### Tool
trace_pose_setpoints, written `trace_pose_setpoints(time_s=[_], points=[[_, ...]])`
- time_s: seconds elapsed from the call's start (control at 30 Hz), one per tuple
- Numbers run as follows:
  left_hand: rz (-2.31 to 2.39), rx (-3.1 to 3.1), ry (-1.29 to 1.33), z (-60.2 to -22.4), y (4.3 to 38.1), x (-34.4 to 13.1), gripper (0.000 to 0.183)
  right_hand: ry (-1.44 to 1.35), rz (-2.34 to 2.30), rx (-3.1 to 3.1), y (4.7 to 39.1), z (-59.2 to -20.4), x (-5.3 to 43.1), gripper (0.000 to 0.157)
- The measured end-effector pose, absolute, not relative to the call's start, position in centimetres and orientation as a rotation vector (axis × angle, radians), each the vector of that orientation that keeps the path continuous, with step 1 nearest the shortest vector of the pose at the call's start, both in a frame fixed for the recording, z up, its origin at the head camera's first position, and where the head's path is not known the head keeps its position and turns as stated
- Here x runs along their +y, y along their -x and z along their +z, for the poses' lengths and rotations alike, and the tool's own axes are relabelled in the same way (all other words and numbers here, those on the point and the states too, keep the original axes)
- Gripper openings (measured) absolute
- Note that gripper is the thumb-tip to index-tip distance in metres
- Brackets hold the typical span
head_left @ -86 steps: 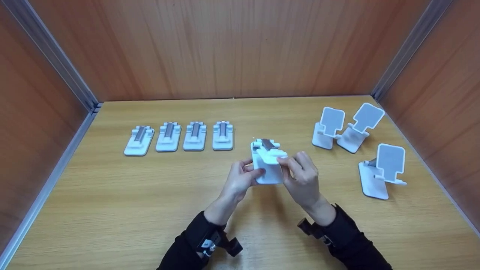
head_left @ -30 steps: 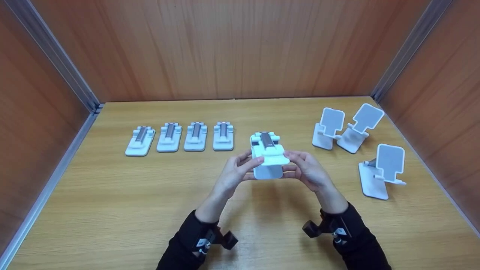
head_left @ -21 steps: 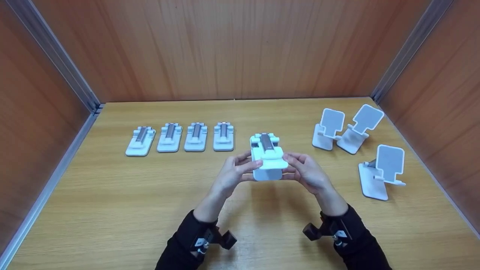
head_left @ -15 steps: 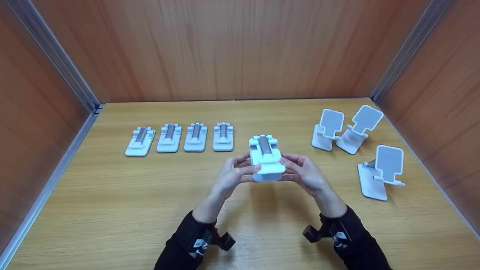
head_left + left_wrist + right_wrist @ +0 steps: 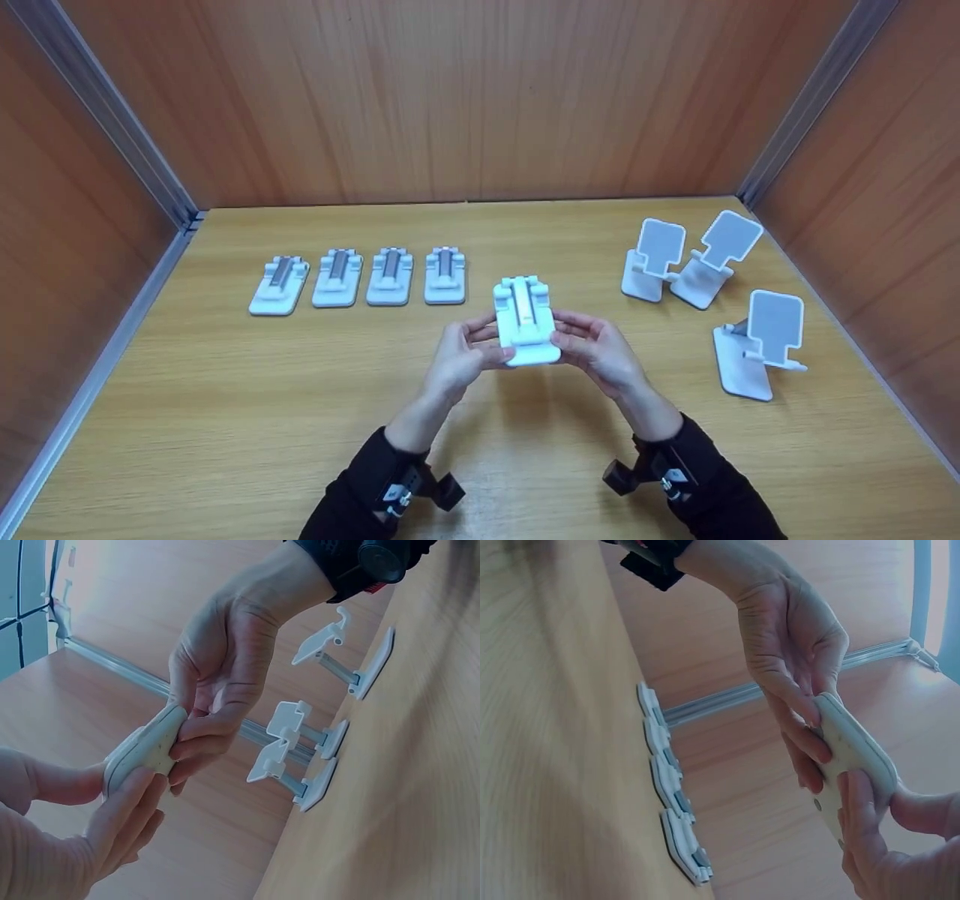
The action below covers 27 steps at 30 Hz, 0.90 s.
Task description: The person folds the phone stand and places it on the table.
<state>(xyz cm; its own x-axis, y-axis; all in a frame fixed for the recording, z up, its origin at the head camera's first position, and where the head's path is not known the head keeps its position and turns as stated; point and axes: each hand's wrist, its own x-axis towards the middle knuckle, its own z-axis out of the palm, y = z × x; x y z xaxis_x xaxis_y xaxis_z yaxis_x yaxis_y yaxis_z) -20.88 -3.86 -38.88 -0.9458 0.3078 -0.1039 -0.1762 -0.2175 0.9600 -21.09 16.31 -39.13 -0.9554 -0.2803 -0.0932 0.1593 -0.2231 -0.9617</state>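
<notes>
Both hands hold a white folding phone stand point(image 5: 525, 322) above the middle of the table. It is folded flat, with its top plate down against the base. My left hand point(image 5: 463, 358) grips its left edge, thumb on top and fingers beneath. On the opposite edge, my right hand point(image 5: 600, 354) pinches it the same way. The left wrist view shows the stand point(image 5: 146, 750) edge-on between the two hands. In the right wrist view the underside of the stand point(image 5: 847, 750) shows, partly hidden by fingers.
Several folded phone stands point(image 5: 390, 277) lie in a row at the back left. At the right, unfolded stands point(image 5: 660, 247) rise with their plates raised, one point(image 5: 776, 326) nearer the front. Wooden panels point(image 5: 480, 97) wall the table point(image 5: 225, 420) at the back and sides.
The held stand's top plate, raised at first, has folded down flat. My right hand has shifted from the plate's edge to the stand's right side, and the stand has tipped to show its top.
</notes>
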Motion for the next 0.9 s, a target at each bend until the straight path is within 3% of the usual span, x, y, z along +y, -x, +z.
trace_pose_setpoints(time_s=[0.33,0.6,0.9], points=[[2.194,1.815,-0.080,-40.1,20.9,-5.6,0.054,0.182,-2.120,2.062,23.4,-38.3,18.5,0.046],[2.071,2.015,0.063,-42.6,21.4,-8.5,0.056,-0.140,-2.118,2.617,28.3,-36.4,24.2,0.040],[1.914,2.103,0.293,-44.5,22.3,-10.8,0.059,-0.538,-1.414,2.972,31.6,-36.7,29.0,0.060]])
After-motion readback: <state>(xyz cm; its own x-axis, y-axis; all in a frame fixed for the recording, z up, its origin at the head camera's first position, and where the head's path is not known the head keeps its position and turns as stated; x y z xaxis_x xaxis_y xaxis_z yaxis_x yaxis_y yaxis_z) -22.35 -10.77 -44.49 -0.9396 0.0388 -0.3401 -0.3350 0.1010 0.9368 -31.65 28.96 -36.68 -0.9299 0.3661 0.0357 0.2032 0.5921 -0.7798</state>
